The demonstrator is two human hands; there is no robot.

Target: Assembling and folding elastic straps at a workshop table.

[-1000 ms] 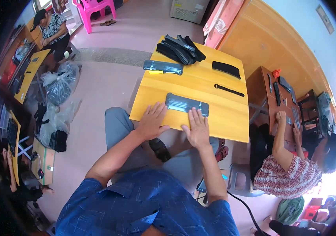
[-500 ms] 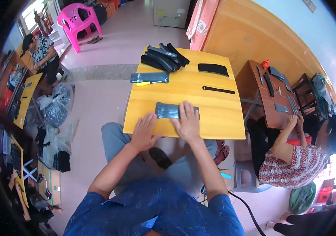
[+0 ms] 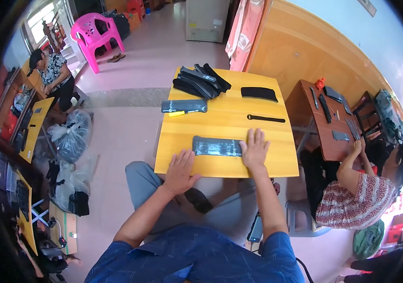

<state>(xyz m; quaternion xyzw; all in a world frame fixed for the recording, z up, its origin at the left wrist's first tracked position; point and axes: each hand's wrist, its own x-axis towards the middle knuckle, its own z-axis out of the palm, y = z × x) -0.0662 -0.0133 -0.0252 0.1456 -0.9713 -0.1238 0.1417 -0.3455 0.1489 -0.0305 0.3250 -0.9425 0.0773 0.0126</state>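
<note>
On the yellow table (image 3: 229,167) before me lies a flat dark grey packet (image 3: 217,146) with a glossy, plastic-like face and lengthwise ribs. My right hand (image 3: 256,148) rests flat at the packet's right end, fingers spread. Near its lower left corner, my left hand (image 3: 180,169) lies open on the table edge, holding nothing. Beyond the left hand is a similar dark packet (image 3: 187,106), with a slim yellow-handled tool (image 3: 178,113) along its near side. Farther right lie a black strap with a loop end (image 3: 266,119) and a wide black fabric strip (image 3: 259,94).
A pile of black and grey pouch-like pieces (image 3: 201,81) sits at the table's far left. To the right, a person in a patterned top (image 3: 354,200) works at a brown table (image 3: 326,127). A pink chair (image 3: 96,40) and stuffed plastic bags (image 3: 71,137) stand leftward.
My right hand has slid right across the packet to its right end, uncovering more of it. My left hand stays by the near edge. The whole view has shifted slightly.
</note>
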